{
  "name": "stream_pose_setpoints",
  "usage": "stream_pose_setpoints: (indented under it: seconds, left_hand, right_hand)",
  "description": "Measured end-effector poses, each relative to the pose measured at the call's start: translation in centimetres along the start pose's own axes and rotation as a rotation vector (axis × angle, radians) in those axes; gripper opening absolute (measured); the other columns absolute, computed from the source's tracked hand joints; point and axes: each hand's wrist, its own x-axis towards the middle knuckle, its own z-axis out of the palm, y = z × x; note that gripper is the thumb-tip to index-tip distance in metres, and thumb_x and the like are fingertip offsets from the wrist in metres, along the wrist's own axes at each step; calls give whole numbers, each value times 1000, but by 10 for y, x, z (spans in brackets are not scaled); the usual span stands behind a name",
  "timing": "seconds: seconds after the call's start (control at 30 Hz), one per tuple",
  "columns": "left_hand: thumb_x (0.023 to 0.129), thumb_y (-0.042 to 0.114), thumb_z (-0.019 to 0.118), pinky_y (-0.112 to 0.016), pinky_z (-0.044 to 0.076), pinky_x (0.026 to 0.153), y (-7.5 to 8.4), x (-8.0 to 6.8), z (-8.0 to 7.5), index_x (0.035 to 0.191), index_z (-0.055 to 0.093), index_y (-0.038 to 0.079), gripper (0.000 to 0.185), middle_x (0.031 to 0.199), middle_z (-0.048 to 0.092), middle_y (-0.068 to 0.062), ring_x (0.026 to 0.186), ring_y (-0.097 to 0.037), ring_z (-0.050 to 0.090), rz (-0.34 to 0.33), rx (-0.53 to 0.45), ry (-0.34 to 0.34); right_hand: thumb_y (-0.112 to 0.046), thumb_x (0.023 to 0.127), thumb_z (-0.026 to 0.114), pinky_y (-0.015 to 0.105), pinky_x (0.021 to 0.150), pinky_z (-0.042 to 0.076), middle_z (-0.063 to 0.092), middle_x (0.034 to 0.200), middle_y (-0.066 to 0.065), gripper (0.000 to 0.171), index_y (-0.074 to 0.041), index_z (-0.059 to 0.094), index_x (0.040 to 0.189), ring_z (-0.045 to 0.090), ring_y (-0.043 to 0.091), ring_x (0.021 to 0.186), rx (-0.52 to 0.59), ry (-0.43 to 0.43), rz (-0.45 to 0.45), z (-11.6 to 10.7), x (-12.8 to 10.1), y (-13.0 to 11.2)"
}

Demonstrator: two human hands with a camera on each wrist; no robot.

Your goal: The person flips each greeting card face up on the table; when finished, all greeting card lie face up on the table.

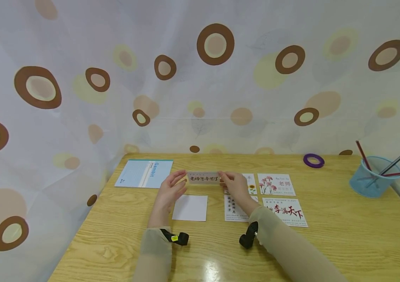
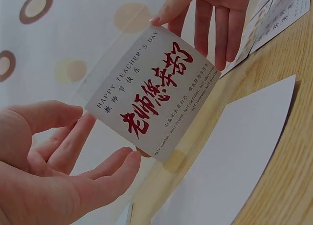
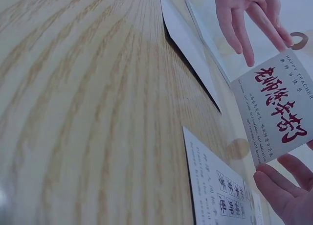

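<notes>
A long card (image 1: 204,178) with red brush lettering and "HAPPY TEACHER'S DAY" (image 2: 156,95) hangs just above the wooden table (image 1: 115,235), between both hands. My right hand (image 1: 227,180) pinches its right end, thumb in front and fingers behind (image 2: 210,19). My left hand (image 1: 179,182) is at the card's left end with relaxed, nearly straight fingers (image 2: 112,171) whose tips touch its edge. The right wrist view shows the card (image 3: 276,112) tilted, my right fingertips (image 3: 281,188) at its lower corner and the left hand (image 3: 249,19) above it.
A blank white sheet (image 1: 190,207) lies under the hands. A blue booklet (image 1: 144,173) sits at the back left. Several printed cards (image 1: 284,211) lie to the right. Further right are a purple tape ring (image 1: 313,160) and a blue mesh cup (image 1: 371,182) of pencils. A spotted curtain hangs behind.
</notes>
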Motion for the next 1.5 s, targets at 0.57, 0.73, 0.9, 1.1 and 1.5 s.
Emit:
stream_pose_setpoints:
  seconds: [0.57, 0.73, 0.9, 1.1, 1.5]
  left_hand:
    - [98, 0, 54, -53, 32, 117, 5, -1, 5, 147, 43, 6, 51, 156, 39, -14, 143, -36, 38, 27, 11, 2]
    - [98, 0, 55, -51, 30, 118, 4, -1, 5, 148, 42, 7, 52, 157, 38, -13, 143, -36, 38, 26, 18, -5]
    - [98, 1, 55, -51, 30, 118, 3, -1, 5, 147, 43, 8, 51, 157, 38, -13, 143, -37, 38, 36, 35, -8]
    - [99, 1, 54, -50, 30, 119, 2, -1, 5, 148, 43, 8, 51, 157, 38, -13, 143, -37, 38, 31, 36, -13]
    - [98, -1, 54, -48, 29, 119, 2, 1, 7, 150, 40, 8, 55, 160, 34, -13, 147, -35, 32, 33, 48, -8]
  right_hand:
    - [-36, 100, 58, 35, 72, 62, 73, 99, 18, 39, -1, 73, 109, 74, 31, 87, 47, 11, 0, 3, -3, 1]
    - [-36, 100, 58, 34, 72, 62, 73, 100, 18, 40, -1, 72, 111, 74, 31, 86, 68, 5, 12, 3, -2, 2]
    - [-34, 101, 58, 34, 71, 62, 72, 101, 18, 40, -2, 69, 121, 74, 28, 85, 72, 5, 17, 3, -2, 1]
    - [-29, 101, 58, 34, 72, 62, 72, 102, 18, 37, -3, 68, 124, 74, 28, 84, 88, 3, 35, 3, -4, 0]
    - [-22, 101, 59, 37, 71, 62, 72, 103, 19, 33, -9, 64, 131, 74, 27, 80, 91, 3, 13, 4, -5, 0]
